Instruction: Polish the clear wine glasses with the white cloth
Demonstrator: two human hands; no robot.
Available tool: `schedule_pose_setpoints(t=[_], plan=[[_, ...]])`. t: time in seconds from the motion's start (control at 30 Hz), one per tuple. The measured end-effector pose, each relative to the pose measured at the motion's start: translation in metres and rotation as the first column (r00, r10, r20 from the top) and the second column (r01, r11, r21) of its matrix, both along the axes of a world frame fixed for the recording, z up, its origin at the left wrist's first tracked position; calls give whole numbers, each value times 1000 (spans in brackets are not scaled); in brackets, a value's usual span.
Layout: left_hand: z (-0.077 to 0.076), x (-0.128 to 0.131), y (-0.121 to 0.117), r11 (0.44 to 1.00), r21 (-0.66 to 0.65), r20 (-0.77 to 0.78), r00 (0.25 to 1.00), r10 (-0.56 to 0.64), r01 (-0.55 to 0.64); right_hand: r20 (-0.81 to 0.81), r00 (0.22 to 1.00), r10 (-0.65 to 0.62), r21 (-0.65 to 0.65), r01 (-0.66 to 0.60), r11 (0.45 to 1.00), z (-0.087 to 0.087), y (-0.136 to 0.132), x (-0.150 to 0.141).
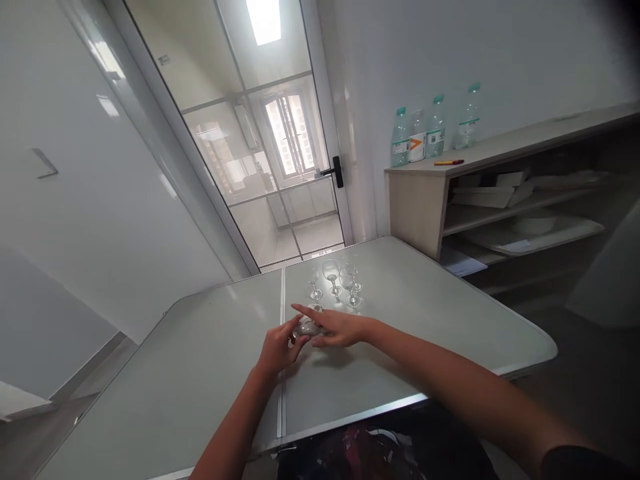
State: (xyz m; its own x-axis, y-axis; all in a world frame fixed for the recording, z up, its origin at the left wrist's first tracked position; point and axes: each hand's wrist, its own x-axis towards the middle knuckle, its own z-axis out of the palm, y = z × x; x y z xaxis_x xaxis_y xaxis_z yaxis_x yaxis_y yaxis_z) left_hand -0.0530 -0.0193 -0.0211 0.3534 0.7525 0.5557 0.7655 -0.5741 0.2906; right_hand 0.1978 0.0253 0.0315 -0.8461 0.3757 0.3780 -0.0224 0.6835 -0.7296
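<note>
Over the table, close to its middle seam, a clear glass is held between both hands, and it looks like a stemmed glass lying tilted. My left hand has its thumb and fingers closed around the near left side. From the right, my right hand grips it with fingers stretched across the top and thumb below. Part of the glass is hidden by the fingers. Just beyond my hands, several clear stemmed glasses, among them a larger wine glass, stand upright in a loose group.
A shelf unit borders the table at the right, with several plastic bottles and a red-and-yellow pen on top. Boxes and a tray sit on its shelves. Behind the table is a glazed door with a black handle.
</note>
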Motion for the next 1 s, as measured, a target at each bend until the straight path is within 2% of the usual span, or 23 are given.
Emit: schedule_pose_setpoints(t=[0.07,0.13,0.17,0.23,0.3,0.33,0.37,0.4,0.47,0.53,0.6,0.63,0.67,0.7,0.77,0.83,0.87,0.9,0.93,1.0], plan=[[0,2,3,997,-71,60,998,2,2,-46,999,23,-93,-27,995,-2,5,0],[2,4,5,995,-101,102,995,2,8,-143,989,-33,-288,-10,958,-3,8,-1],[3,5,6,997,-83,100,995,11,-2,-197,976,-90,-407,2,913,-2,8,-2],[6,4,7,998,14,67,996,53,-54,-286,934,-213,-634,-18,773,-1,7,-5],[9,3,5,984,132,30,993,113,-116,-334,899,-282,-774,-91,627,0,6,-9],[10,2,4,974,176,17,990,139,-139,-346,894,-285,-808,-130,574,0,4,-11],[11,1,2,967,204,9,988,153,-152,-352,895,-274,-824,-158,544,1,3,-12],[12,1,1,965,212,6,988,156,-154,-353,900,-254,-826,-172,537,0,2,-13],[12,3,-2,978,163,29,991,129,-132,-340,916,-215,-794,-157,588,-1,0,-13],[12,7,-3,996,31,119,990,76,-80,-291,945,-148,-700,-105,706,-2,0,-9],[12,10,-2,986,-167,281,959,32,16,-214,974,-69,-498,-48,866,-1,2,-3],[13,11,-2,956,-278,372,928,20,91,-165,986,-19,-350,-40,936,-1,4,0],[14,12,-1,907,-381,459,888,17,179,-111,993,27,-179,-47,983,0,6,4],[16,12,0,840,-468,534,845,22,274,-52,997,64,-4,-65,998,1,8,7],[21,11,1,694,-576,634,772,46,432,73,992,102,274,-119,954,2,12,10],[25,9,2,592,-628,669,739,78,506,159,984,86,415,-146,898,2,14,10],[27,7,2,569,-642,670,737,90,514,179,981,75,441,-149,885,2,14,8],[28,6,3,569,-648,663,742,97,505,183,980,72,441,-148,885,1,13,6],[28,5,3,592,-645,653,751,99,483,169,983,78,417,-143,898,0,12,4],[26,3,4,693,-599,622,778,89,400,106,987,125,315,-152,937,0,11,2]])
